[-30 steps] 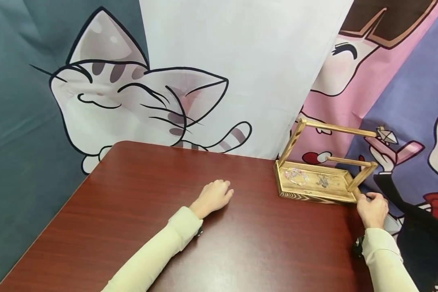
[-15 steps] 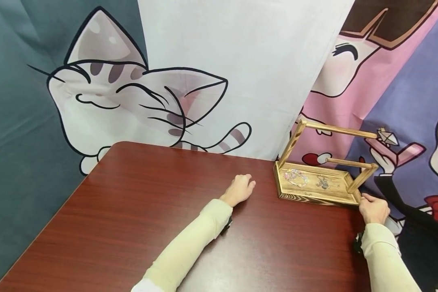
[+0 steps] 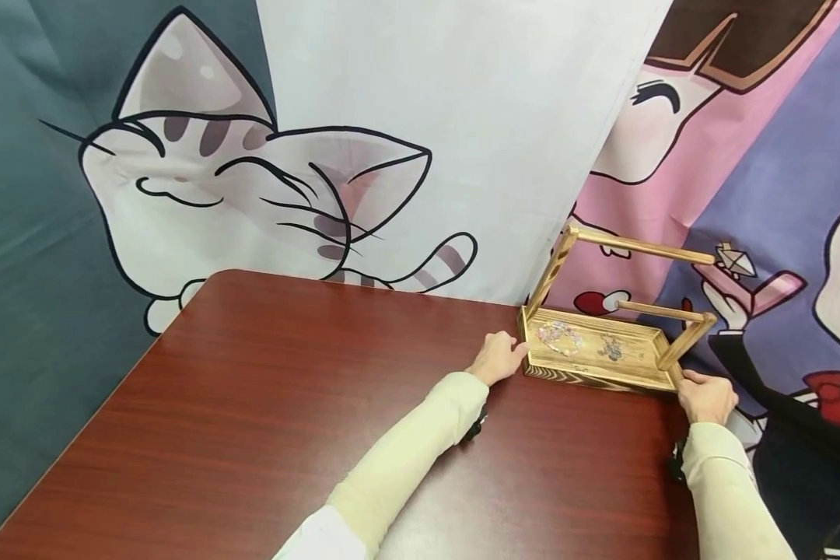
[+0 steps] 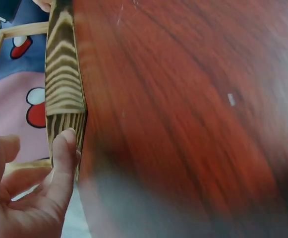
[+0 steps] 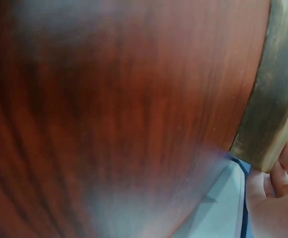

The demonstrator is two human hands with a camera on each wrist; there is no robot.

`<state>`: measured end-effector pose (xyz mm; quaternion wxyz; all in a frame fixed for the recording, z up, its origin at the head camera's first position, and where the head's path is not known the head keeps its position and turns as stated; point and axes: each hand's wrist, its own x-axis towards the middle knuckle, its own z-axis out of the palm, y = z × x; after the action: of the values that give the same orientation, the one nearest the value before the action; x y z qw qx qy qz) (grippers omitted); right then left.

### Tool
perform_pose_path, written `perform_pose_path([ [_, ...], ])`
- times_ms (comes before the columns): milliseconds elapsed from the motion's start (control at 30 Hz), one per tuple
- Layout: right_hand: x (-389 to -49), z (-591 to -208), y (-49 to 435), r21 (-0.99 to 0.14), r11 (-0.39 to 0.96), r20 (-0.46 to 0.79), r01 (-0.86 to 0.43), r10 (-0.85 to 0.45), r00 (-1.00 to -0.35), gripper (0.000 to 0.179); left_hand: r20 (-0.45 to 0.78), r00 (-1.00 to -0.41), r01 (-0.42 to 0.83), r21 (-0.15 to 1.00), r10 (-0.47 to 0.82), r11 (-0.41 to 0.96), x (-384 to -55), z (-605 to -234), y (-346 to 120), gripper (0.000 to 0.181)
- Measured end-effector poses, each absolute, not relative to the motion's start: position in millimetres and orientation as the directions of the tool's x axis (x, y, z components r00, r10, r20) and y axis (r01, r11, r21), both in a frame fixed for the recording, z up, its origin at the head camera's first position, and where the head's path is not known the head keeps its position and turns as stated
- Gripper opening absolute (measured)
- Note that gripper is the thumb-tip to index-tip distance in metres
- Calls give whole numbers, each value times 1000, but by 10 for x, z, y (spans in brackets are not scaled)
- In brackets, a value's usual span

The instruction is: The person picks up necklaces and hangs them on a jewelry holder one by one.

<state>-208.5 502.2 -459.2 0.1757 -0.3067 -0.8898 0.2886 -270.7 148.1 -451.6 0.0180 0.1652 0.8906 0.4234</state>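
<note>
A wooden jewelry stand point(image 3: 602, 379) with a shallow tray and two raised bars stands at the table's far right corner. Inside the tray lie a beaded bracelet point(image 3: 558, 339) and a small greyish ornament point(image 3: 611, 348). My left hand point(image 3: 495, 358) is at the tray's left end. In the left wrist view its extended fingers point(image 4: 64, 153) lie against the striped end wall, with the thumb held apart from the wood. My right hand point(image 3: 708, 398) grips the tray's right end. In the right wrist view, fingers point(image 5: 258, 188) press around the tray's corner.
The dark red wooden table point(image 3: 266, 404) reaches left and toward me. Behind it hangs a printed cloth point(image 3: 392, 70) with a cartoon cat, close behind the stand. The table's right edge passes just beside the right forearm.
My left hand has moved right across the table to the stand's left end. My right hand has stayed at the right end, its fingers closing on it. The head view has shifted slightly.
</note>
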Motion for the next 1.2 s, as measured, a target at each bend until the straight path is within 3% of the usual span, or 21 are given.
perform_pose_path([
  [133, -2070, -4575, 4958, -611, 667, 148, 426, 625, -766, 36, 103, -947, 264, 789, 304, 554, -2689, -4523, 1521, 31],
  [267, -2069, -4557, 4811, -617, 665, 148, 421, 623, -768, 34, 22, -959, 189, 788, 281, 585, -2664, -4532, 1460, 32],
  [500, -2053, -4436, 4548, -516, 751, 132, 411, 544, -829, 30, -82, -968, 99, 740, 236, 665, -2686, -4514, 1180, 20],
  [733, -2001, -4341, 4306, -507, 782, 63, 362, 453, -889, 30, -69, -985, 72, 675, 160, 735, -2651, -4519, 850, 25],
  [1033, -1962, -4320, 3877, -475, 815, -20, 333, 368, -929, 34, -45, -999, -22, 733, 16, 680, -2516, -4515, 403, 22],
  [1200, -1889, -4316, 3544, -625, 718, -118, 306, 300, -947, 36, -20, -998, -51, 728, -53, 684, -2446, -4504, 26, 9],
])
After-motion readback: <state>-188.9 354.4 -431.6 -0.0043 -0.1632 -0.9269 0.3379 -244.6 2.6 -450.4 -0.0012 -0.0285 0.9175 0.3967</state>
